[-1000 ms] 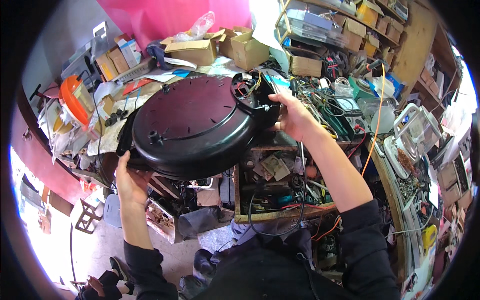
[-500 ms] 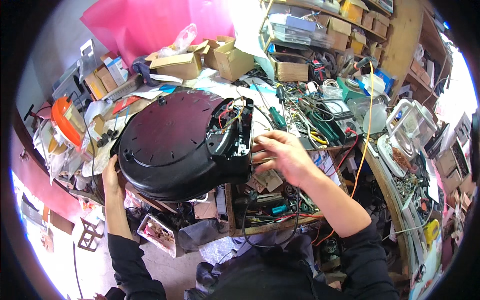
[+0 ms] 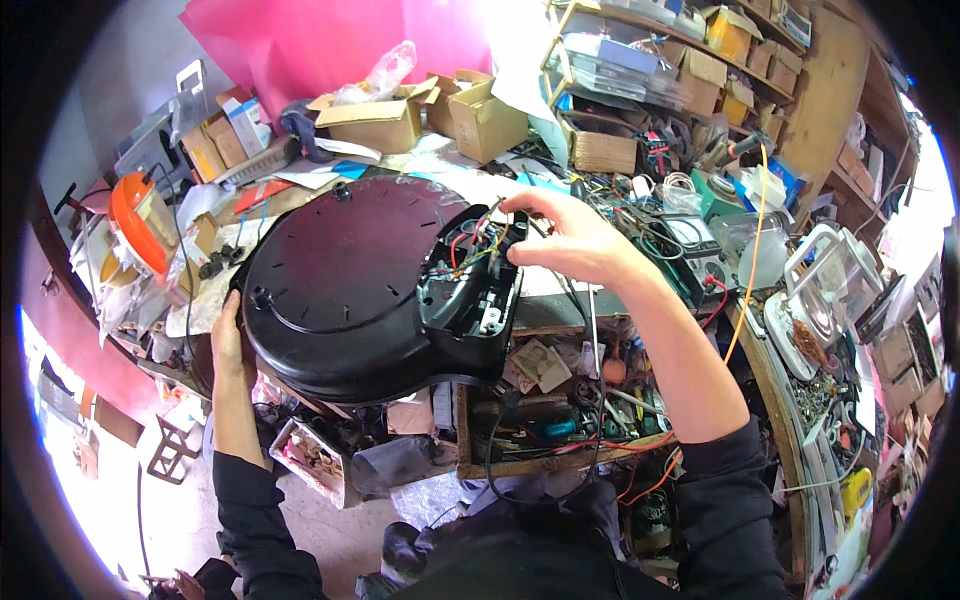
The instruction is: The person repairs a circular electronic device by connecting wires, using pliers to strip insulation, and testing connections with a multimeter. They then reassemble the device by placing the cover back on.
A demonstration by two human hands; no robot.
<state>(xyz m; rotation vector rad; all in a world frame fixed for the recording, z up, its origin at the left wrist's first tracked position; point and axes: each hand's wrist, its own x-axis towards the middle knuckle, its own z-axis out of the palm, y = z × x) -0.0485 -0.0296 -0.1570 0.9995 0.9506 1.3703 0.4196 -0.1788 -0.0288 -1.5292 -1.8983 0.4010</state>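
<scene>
A large round black appliance base (image 3: pixel 350 285) lies upside down over the front edge of a cluttered workbench. Its open compartment (image 3: pixel 470 285) on the right side shows coloured wires and a white part. My left hand (image 3: pixel 228 335) grips the base's left rim from below and steadies it. My right hand (image 3: pixel 565 238) reaches in from the right, with thumb and fingertips pinching the coloured wires (image 3: pixel 480 245) at the top of the open compartment.
Cardboard boxes (image 3: pixel 420 115) and a pink sheet stand behind the base. An orange-lidded jug (image 3: pixel 140 230) sits at the left. Cables, tools and a meter (image 3: pixel 690 250) crowd the bench to the right. An open drawer of parts (image 3: pixel 560 400) lies below my right forearm. Shelves fill the far right.
The black base has turned so its open compartment faces up. My right hand left the rim and moved onto the wires inside. My left hand still holds the left rim.
</scene>
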